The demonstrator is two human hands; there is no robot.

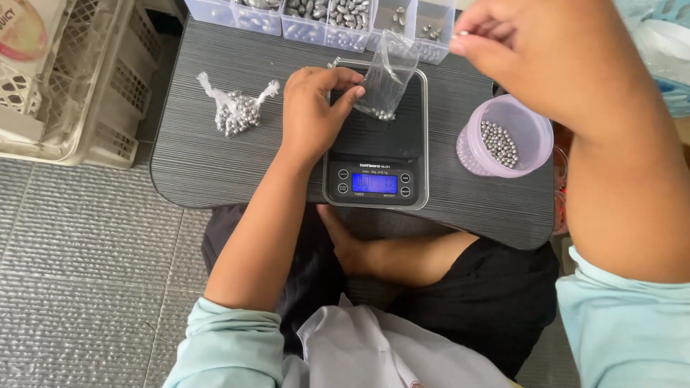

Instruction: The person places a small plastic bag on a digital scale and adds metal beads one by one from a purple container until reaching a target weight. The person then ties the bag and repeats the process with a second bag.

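Note:
My left hand (313,108) pinches the edge of a small clear plastic bag (388,75) that stands open on a digital scale (375,154) with a lit blue display. A few small metal balls lie in the bag's bottom. My right hand (517,50) is raised to the right of the bag, fingertips pinched together on what looks like a small metal ball near the bag's mouth. Below my right forearm sits a lilac plastic cup (507,136) holding several metal balls.
A tied clear bag of metal balls (236,108) lies on the dark grey table (215,165) at the left. A compartment box (323,18) of metal parts lines the far edge. White plastic crates (79,79) stand on the floor to the left.

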